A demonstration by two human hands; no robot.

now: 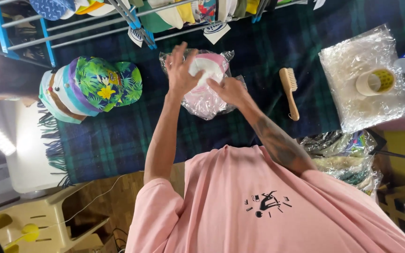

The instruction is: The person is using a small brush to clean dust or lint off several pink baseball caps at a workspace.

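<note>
A pink and white cap (206, 79) lies inside a clear plastic bag (201, 100) near the middle of the counter (118, 136), which is covered with a dark green and blue tartan blanket. Both hands press on the bag. The left hand (182, 70) lies flat with its fingers spread over the bag's upper left part. The right hand (230, 90) rests on the bag's right side, fingers partly curled, seemingly pinching the plastic, though the grip is not clear. The work appears to be at the bagging stage: the cap is already inside, and the plastic is being smoothed around it. Closing the bag would call for flattening out the air and folding the open end, which is not visible here.

To the left, well apart, sits a stack of caps (90, 89), the top one printed with tropical leaves. To the right lies a wooden brush (289, 91). Further right, a pile of empty clear bags (352, 79) carries a roll of tape (376, 81). Near the person's right elbow lie more bagged items (343, 159).
</note>
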